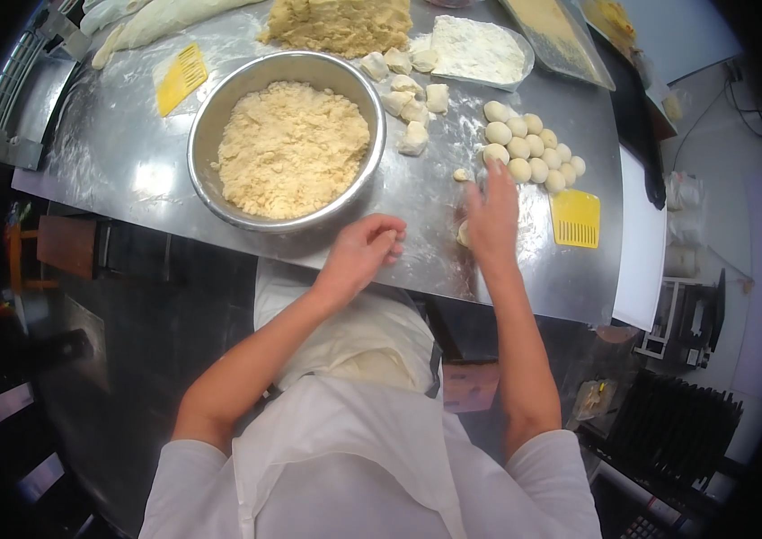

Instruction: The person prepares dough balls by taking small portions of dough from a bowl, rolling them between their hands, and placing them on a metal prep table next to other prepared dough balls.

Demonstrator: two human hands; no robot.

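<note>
My left hand [373,248] is loosely curled over the table's front edge, below a steel bowl [199,158] of crumbly pale filling [293,151]; whether something small is between its fingers cannot be told. My right hand [494,209] reaches out flat, slightly blurred, its fingertips at the nearest of several round dough balls [518,147] grouped on the right. A small dough bit [462,174] lies left of its fingers, and another dough piece [463,234] is partly hidden beside the palm. Rough dough pieces [413,108] lie between the bowl and the balls.
Yellow plastic scrapers lie right [576,219] and left [182,79] on the floured steel table [125,162]. At the back are a large dough length [172,23], a block of filling [344,23], a flour container [482,54] and a clear tray [563,40].
</note>
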